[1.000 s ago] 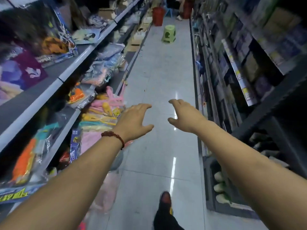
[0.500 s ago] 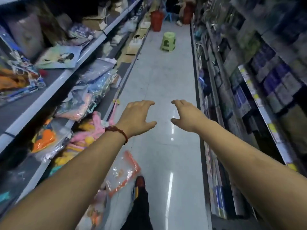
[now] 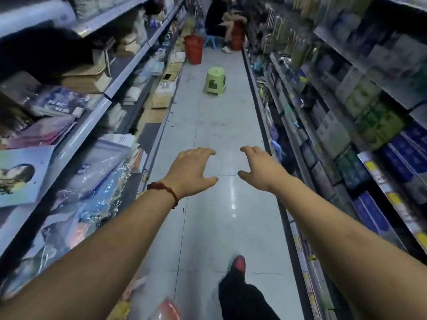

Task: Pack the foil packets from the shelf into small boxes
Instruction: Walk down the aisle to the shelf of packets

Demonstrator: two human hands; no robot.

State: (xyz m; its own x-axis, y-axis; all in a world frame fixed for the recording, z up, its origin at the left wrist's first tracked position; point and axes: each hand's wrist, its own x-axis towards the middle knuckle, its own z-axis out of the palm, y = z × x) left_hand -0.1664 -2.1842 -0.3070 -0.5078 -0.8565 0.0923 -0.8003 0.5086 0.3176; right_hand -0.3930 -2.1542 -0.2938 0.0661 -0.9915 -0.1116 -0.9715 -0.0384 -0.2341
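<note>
I am in a narrow shop aisle with both arms stretched out in front of me over the tiled floor. My left hand [image 3: 193,172], with a red bead bracelet at the wrist, hangs palm down with spread, loosely bent fingers and holds nothing. My right hand [image 3: 260,166] is held the same way beside it, also empty. Glossy plastic-wrapped packs [image 3: 101,181] lie on the left shelf [image 3: 76,139] near my left arm. I cannot make out foil packets or small boxes for certain; cardboard boxes [image 3: 161,98] stand further along on the left.
Shelves of boxed goods [image 3: 360,135] line the right side. A green plastic stool [image 3: 215,80] stands in the aisle ahead, with a red bucket [image 3: 193,49] and a seated person [image 3: 221,21] beyond it. My foot in a red shoe [image 3: 238,265] is on the floor below.
I have walked forward down the aisle; the toy packs on the left shelf slid past, and the stool and buckets are nearer. Both hands stay outstretched and empty.
</note>
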